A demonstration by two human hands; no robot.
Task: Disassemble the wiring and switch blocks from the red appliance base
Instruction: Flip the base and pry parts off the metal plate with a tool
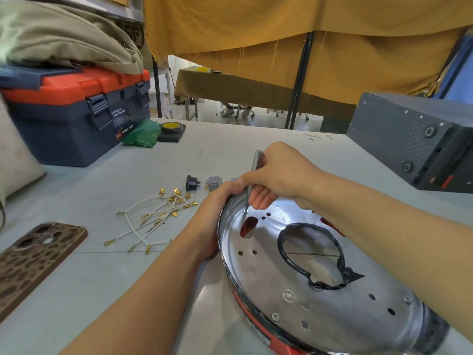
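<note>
Base (pixel 320 290), red-rimmed with a shiny metal pan, lies tilted on the tabletop (pixel 230 155) at the near right. Its pan shows several open holes, a red slot and a large cut-out edged in black; no wire or switch block is visible on the side shown. The task therefore appears well advanced.

Toolbox (pixel 76 116), blue with an orange lid, stands well behind and left of the base, with folded cloth on top. A dark case (pixel 414 142) stands behind and right of the base. A phone (pixel 35 265) in a spotted cover lies far left of the base.

Left hand (pixel 217 213) grips the base's far-left rim, fingers curled over the edge. Right hand (pixel 276 175) is clamped on a screwdriver (pixel 252 180), held nearly upright.

Wires (pixel 156 216), white with brass terminals, lie loose in a heap left of the base. Switch blocks, one black (pixel 192 183) and one grey (pixel 213 182), sit just beyond the left hand.

Screw (pixel 245 211) under the screwdriver tip, near the base's far rim, seems the step in hand; two more screws show at the near edge. Nothing blocks the tool.
</note>
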